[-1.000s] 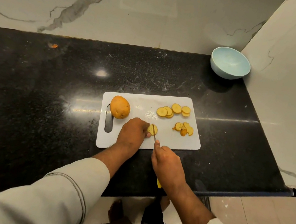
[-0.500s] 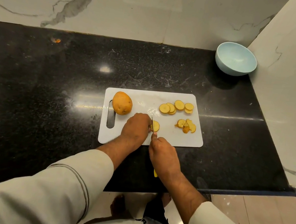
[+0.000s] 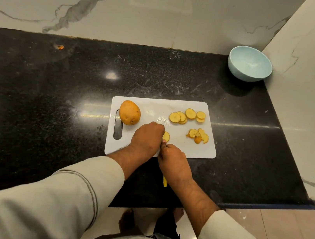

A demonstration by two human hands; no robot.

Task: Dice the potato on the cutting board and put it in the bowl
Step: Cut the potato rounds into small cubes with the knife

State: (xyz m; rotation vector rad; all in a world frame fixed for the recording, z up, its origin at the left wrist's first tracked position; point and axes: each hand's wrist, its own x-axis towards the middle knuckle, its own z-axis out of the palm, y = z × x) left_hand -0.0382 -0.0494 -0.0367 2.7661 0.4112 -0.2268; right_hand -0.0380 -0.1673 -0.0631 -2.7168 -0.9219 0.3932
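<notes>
A white cutting board (image 3: 207, 149) lies on the black counter. A whole potato (image 3: 129, 112) sits at its left end by the handle slot. Several round potato slices (image 3: 186, 116) lie at the board's far right, with more slices and peel (image 3: 198, 135) below them. My left hand (image 3: 146, 137) curls over a potato piece (image 3: 166, 136), whose cut face shows at its right. My right hand (image 3: 173, 159) grips a knife; its yellow handle end (image 3: 164, 182) pokes out below, the blade is hidden between the hands. The light blue bowl (image 3: 249, 63) stands in the far right corner.
Marble walls close the counter at the back and on the right. The counter's front edge (image 3: 262, 205) runs just below the board, with tiled floor beyond. A small orange scrap (image 3: 60, 46) lies at the far left by the wall.
My right hand has slid left and closer to my left hand, and the knife blade seen earlier is now hidden between the hands. The view has shifted slightly.
</notes>
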